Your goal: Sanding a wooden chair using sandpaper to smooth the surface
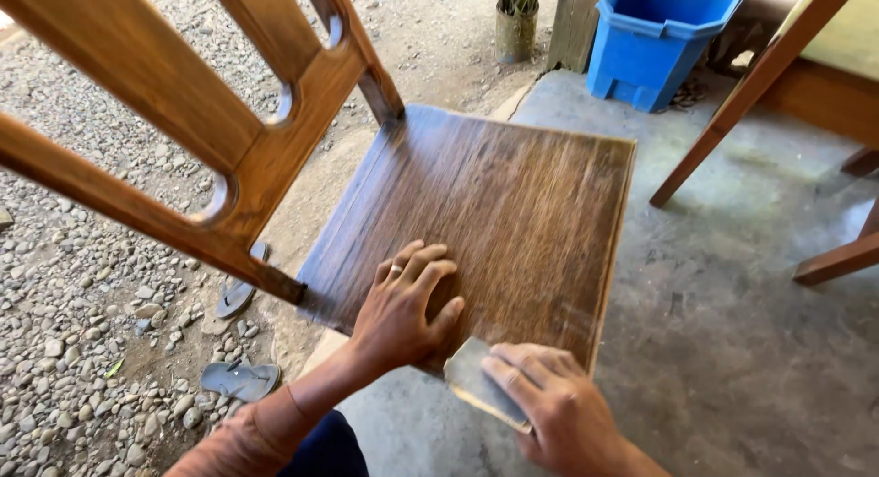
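sandals (240, 335) lie on the gravel at lower left. the wooden chair seat (485, 211) fills mid frame, and the left hand (403, 308) is spread flat on its near edge, gripping nothing. at lower center-right, the right hand (554, 408) is clamped on a sandpaper piece (476, 381) at the near edge. i'd go with the grain, even pressure. blue bin (659, 37) upper right.

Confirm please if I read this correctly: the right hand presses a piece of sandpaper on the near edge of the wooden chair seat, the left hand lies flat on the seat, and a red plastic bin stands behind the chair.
One detail is wrong: the plastic bin is blue, not red, as the head view shows. The rest holds: the right hand presses the sandpaper on the near edge of the wooden chair seat, and the left hand lies flat on it.
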